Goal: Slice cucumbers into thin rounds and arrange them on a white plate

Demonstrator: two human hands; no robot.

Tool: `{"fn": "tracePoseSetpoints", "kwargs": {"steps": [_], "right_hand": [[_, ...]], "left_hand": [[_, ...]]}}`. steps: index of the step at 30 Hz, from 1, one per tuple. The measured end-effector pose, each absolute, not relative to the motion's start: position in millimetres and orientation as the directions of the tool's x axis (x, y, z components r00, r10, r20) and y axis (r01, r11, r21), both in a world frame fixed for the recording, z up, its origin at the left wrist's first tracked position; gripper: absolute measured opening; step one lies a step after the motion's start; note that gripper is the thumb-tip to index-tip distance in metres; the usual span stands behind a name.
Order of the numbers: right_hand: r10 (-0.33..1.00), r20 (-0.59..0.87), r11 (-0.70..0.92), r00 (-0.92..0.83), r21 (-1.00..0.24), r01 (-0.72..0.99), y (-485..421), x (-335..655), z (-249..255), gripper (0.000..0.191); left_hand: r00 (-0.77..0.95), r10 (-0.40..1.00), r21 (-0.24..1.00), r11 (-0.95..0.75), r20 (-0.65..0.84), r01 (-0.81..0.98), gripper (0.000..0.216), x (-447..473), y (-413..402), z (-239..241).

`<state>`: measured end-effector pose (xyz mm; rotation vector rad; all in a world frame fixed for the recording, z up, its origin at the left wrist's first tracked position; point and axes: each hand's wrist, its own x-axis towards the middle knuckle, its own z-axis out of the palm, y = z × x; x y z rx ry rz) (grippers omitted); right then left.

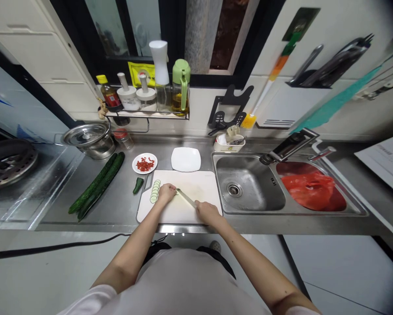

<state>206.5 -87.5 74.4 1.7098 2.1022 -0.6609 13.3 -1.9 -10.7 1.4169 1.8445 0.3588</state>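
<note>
My right hand is wrapped around the handle of a kitchen knife, whose blade points left and away over a white cutting board. At the tip of the blade, the fingers of my left hand are pinched together. A small bit of green shows there, but what the fingers hold is too small and hidden to name. Left of that hand, a row of overlapping cucumber slices lies on the board. A short cucumber end piece rests on the counter just past the board's left edge.
Behind the board stand a plate of chopped red pieces and a white plate. Two whole cucumbers and a lidded pot are at left. To the right is a sink; a red plastic bag lies in its second basin.
</note>
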Motion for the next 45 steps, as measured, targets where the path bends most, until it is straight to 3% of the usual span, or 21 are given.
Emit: {"fn": "tracePoseSetpoints", "kwargs": {"steps": [16,22,27,36,45], "right_hand": [[0.804,-0.564,0.133,-0.191,-0.142,0.981,-108,226,80,0.027],[0.819,-0.539,0.134,-0.200,-0.159,0.978,-110,232,77,0.025],[0.862,-0.492,0.044,-0.126,-0.174,0.984,-108,242,70,0.023],[0.858,-0.504,0.011,-0.099,-0.174,0.985,-104,235,71,0.022],[0.868,-0.483,0.029,-0.118,-0.187,0.982,-97,230,66,0.022]], "left_hand": [[-0.066,0.903,0.562,0.319,-0.424,0.763,0.012,19,9,3],[-0.086,0.919,0.507,0.288,-0.384,0.812,0.027,21,2,8],[-0.081,0.922,0.499,0.276,-0.378,0.822,0.023,23,-9,16],[-0.083,0.934,0.645,0.303,-0.348,0.701,0.010,-5,-38,20],[-0.270,0.907,0.633,0.420,-0.324,0.651,0.011,-72,-59,4]]}}
